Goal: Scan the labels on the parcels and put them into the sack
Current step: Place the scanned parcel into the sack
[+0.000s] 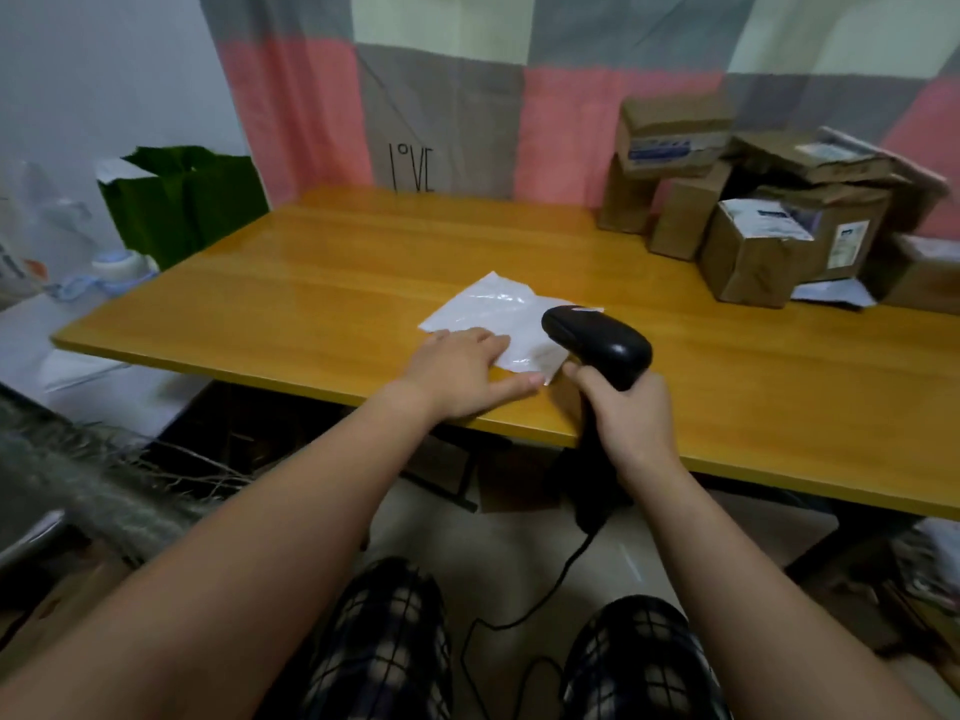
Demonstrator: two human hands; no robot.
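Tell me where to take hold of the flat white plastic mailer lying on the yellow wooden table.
Probably its near corner, coming from the near table edge. The flat white plastic mailer lies thin and flush on the yellow wooden table, so nothing sticks up to grab; the left hand resting there could slide it past the edge, then pinch.

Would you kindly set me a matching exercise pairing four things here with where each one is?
1. white parcel
2. scanner
3. cardboard boxes
4. green bag

A. beyond the left end of the table
B. piled at the table's right rear
C. gripped by the right hand
D. flat under the fingers of the left hand

Pairs: 1-D, 2-C, 3-B, 4-A.
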